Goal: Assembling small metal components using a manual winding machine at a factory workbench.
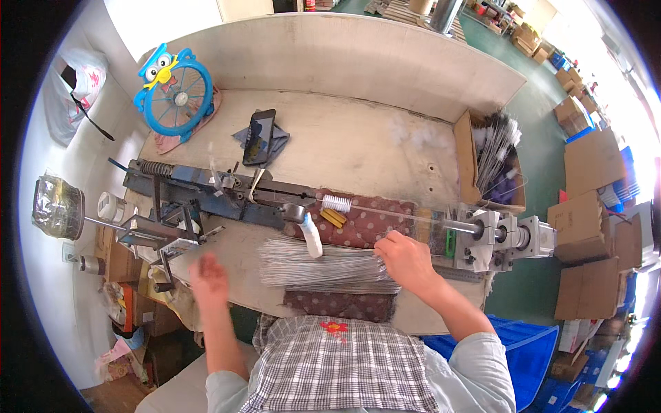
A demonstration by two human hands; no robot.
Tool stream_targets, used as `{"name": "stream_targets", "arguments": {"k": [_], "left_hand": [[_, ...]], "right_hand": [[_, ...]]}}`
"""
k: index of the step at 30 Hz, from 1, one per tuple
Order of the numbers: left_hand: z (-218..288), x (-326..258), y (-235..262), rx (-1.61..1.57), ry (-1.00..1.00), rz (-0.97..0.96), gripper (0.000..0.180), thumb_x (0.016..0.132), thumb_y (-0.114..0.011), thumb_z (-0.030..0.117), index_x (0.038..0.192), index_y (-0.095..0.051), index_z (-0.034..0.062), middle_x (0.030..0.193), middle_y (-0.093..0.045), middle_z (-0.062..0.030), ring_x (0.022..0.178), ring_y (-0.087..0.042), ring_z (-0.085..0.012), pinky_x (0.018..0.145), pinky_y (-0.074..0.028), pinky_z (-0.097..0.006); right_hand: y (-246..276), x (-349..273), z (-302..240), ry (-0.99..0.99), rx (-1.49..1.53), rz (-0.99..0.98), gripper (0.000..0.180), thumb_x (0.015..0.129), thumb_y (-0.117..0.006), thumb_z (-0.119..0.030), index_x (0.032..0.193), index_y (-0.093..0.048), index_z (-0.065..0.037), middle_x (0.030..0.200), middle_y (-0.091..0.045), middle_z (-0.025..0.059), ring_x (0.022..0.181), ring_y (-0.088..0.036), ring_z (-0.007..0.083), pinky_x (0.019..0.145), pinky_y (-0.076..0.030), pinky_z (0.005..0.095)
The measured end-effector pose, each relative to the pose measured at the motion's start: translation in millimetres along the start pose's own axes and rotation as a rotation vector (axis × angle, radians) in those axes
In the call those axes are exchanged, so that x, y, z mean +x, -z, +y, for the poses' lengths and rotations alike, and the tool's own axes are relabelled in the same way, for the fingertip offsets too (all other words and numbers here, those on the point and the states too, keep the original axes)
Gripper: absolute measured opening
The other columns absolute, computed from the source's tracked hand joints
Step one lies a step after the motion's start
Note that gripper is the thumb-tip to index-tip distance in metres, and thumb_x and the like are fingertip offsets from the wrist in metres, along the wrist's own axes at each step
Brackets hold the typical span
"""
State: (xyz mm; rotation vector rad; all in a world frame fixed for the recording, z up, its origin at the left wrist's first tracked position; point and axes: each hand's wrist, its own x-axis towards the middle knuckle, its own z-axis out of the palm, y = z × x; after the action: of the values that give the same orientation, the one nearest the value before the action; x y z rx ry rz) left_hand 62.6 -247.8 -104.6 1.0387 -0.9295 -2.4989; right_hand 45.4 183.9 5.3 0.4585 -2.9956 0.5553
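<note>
My left hand (210,277), smeared by motion, is over the table's front left, close to a metal frame with a crank (162,241). At the right ends of a flat bundle of thin metal wires (323,267), my right hand (407,260) is closed in a pinch on wire; how many strands it grips is hidden. Behind the bundle, a small brush with white bristles (337,203) is stretched between a long metal bench fixture (268,193) and a shaft (463,226) at the right. A lever with a white-wrapped handle (312,235) juts over the wires.
Yellow pieces (333,217) lie on dotted brown cloth (379,224). A phone (259,138) rests on a grey cloth farther back, beside a blue toy-like fan (177,100). At the right stand a carton of wire brushes (490,165), a bearing-and-motor unit (516,237) and a blue crate (530,358).
</note>
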Motion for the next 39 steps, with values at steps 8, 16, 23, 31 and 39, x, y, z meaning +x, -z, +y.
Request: {"name": "stream_targets", "arguments": {"k": [8, 16, 23, 31, 39], "left_hand": [[114, 53, 79, 0.187, -0.353, 0.438, 0.042, 0.084, -0.062, 0.048, 0.099, -0.060, 0.0085, 0.092, -0.062, -0.0015, 0.082, -0.057, -0.0097, 0.066, -0.041, -0.023], [-9, -25, -21, 0.072, -0.145, 0.171, 0.038, 0.093, -0.050, 0.041, 0.106, -0.056, 0.0063, 0.096, -0.060, -0.0053, 0.089, -0.058, -0.0161, 0.082, -0.047, -0.029], [-100, -93, -157, 0.326, 0.230, -0.676, 0.029, 0.087, -0.059, 0.021, 0.111, -0.054, 0.0038, 0.099, -0.059, -0.0090, 0.098, -0.056, -0.0206, 0.085, -0.045, -0.034], [-112, -129, -205, 0.398, 0.631, -0.419, 0.021, 0.089, -0.057, 0.027, 0.089, -0.058, 0.0055, 0.079, -0.059, -0.0060, 0.075, -0.057, -0.0169, 0.071, -0.046, -0.033], [-14, -129, -217, -0.135, 1.046, -0.673, 0.051, 0.096, -0.035, 0.052, 0.094, -0.055, 0.0054, 0.061, -0.057, -0.0047, 0.049, -0.054, -0.0171, 0.045, -0.042, -0.034]], "right_hand": [[12, -10, -7, 0.021, -0.066, 0.038, 0.023, 0.069, -0.060, -0.002, 0.091, -0.056, -0.008, 0.080, -0.055, 0.0076, 0.073, -0.062, 0.0273, 0.057, -0.051, 0.0390], [29, -14, -5, 0.044, -0.058, 0.018, 0.021, 0.073, -0.062, -0.006, 0.094, -0.060, -0.009, 0.078, -0.057, 0.0082, 0.067, -0.062, 0.0286, 0.057, -0.051, 0.0381], [22, -11, 4, 0.070, -0.107, -0.038, 0.017, 0.069, -0.067, -0.010, 0.081, -0.055, -0.008, 0.079, -0.052, 0.0093, 0.066, -0.062, 0.0272, 0.054, -0.051, 0.0384], [-1, -5, 9, 0.037, -0.041, -0.117, 0.015, 0.069, -0.060, -0.002, 0.082, -0.051, -0.003, 0.084, -0.052, 0.0141, 0.068, -0.062, 0.0304, 0.056, -0.052, 0.0400], [47, -1, -10, 0.009, -0.179, -0.203, 0.018, 0.068, -0.059, 0.001, 0.083, -0.051, -0.005, 0.083, -0.051, 0.0097, 0.080, -0.059, 0.0269, 0.060, -0.052, 0.0358]]}}
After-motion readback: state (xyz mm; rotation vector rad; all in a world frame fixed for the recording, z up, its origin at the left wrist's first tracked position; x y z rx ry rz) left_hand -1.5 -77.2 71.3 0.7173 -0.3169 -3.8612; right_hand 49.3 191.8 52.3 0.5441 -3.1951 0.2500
